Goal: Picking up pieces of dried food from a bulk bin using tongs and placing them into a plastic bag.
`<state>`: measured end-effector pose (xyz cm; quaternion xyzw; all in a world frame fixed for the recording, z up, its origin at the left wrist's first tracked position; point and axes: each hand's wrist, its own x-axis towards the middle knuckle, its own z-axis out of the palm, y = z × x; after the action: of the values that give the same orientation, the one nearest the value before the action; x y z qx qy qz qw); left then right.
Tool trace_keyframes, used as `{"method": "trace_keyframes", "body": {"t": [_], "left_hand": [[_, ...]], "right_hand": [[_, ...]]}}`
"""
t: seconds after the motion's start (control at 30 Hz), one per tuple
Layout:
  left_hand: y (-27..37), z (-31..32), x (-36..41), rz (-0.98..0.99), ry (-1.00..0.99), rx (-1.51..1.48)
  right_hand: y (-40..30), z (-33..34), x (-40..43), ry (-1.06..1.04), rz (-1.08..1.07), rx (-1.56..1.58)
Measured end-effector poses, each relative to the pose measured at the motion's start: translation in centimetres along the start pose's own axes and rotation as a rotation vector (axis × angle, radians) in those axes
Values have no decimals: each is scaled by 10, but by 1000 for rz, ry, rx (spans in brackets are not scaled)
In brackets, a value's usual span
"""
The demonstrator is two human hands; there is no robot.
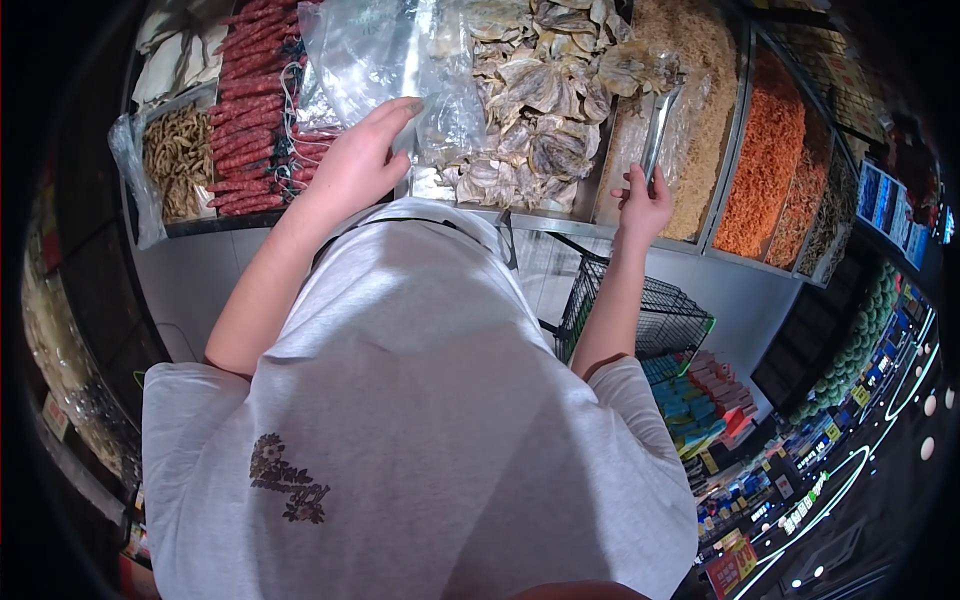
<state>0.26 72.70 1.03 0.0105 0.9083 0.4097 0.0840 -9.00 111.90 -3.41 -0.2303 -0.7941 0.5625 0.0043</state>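
My right hand [649, 206] grips a pair of metal tongs [660, 127] near the handle end. At the tongs' tip is a flat dried fish [634, 69], above the bin divider between the dried fish pile and the tan shreds. My left hand [360, 161] lies palm down against a clear plastic bag [375, 56], its thumb apart from the fingers. Under and beside the bag are red cured sausages [251, 112] tied with white string. Between my hands spreads a heap of flat dried fish [536, 127].
Tan dried shreds [701, 142] and orange dried shrimp [761, 157] fill bins to the right. Small dried goods [178, 161] lie far left. Below the counter's metal edge [540, 220] stands a black wire shopping cart [667, 304], close to my right forearm. A screen [892, 210] is mounted at right.
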Motion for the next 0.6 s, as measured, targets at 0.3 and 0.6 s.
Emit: {"method": "trace_keyframes", "body": {"t": [0.3, 0.6], "left_hand": [[1, 0, 0, -25, -24, -1], [0, -2, -1, -40, -31, 5]], "right_hand": [[-16, 12, -20, 92, -231, -276], [-9, 16, -22, 139, -534, -700]]}}
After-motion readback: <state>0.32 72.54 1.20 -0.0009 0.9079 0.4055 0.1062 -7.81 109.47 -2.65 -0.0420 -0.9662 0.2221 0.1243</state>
